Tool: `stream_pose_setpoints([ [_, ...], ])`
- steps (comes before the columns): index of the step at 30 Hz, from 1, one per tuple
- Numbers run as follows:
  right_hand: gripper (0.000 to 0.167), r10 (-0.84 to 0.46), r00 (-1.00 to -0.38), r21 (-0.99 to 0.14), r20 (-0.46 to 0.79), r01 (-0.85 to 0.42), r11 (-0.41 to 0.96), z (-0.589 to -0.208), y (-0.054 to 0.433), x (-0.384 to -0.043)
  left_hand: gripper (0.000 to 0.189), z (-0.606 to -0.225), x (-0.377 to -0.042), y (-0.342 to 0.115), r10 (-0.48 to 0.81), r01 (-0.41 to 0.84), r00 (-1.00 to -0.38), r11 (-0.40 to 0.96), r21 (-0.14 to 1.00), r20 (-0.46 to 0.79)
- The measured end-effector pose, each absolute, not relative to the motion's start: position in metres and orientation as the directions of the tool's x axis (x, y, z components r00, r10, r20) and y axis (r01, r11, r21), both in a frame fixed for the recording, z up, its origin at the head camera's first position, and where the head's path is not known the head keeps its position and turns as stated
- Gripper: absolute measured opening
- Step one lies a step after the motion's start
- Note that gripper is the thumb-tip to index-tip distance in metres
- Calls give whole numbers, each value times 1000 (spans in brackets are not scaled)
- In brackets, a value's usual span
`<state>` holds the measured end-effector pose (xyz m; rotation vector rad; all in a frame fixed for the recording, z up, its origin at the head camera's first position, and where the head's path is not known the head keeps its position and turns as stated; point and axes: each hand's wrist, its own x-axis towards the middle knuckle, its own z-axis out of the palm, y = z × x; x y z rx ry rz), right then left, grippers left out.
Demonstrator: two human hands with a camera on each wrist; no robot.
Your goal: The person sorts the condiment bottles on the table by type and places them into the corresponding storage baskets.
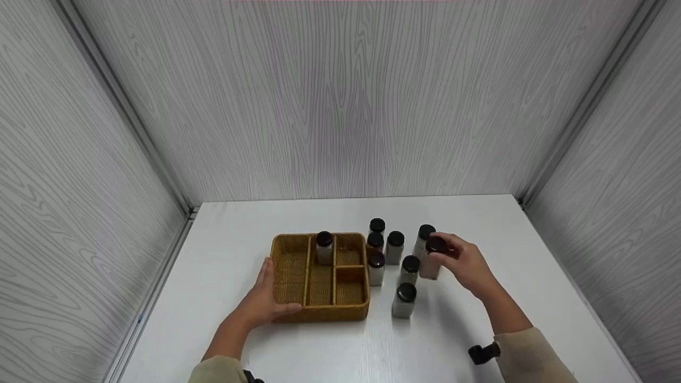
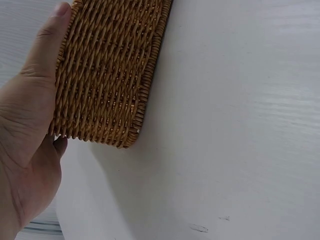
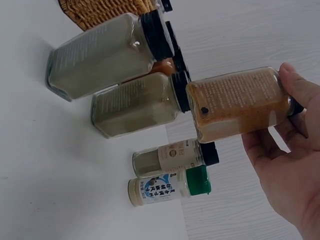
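Note:
My left hand [image 1: 260, 301] lies against the front left corner of a woven wicker basket [image 1: 340, 314]. Its fingers stretch along the left side and the thumb along the front wall; the left wrist view shows the basket's woven wall [image 2: 105, 75] beside the thumb. With thumb and fingers, my right hand [image 1: 468, 264] grips a spice jar [image 1: 430, 268] by its black cap. In the right wrist view, orange-brown powder fills this jar [image 3: 237, 102], which hangs above the table. Another black-capped jar [image 1: 324, 252] stands upright in the basket's middle compartment.
Several black-capped jars, such as the front one [image 1: 404, 306], stand between basket and right hand. A green-capped shaker [image 3: 160, 189] shows in the right wrist view. Grey wood-grain panels [image 1: 340, 106] enclose the white table [image 1: 223, 239] at back and sides.

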<state>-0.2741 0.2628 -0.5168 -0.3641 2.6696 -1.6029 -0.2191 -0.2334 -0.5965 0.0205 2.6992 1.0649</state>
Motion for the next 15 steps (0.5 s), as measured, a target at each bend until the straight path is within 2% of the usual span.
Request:
stream_pose_setpoints([
  [15, 54, -222, -964, -883, 144, -226, 410, -505, 237, -285, 152, -595, -225, -230, 115, -49, -975, 725, 687, -190],
])
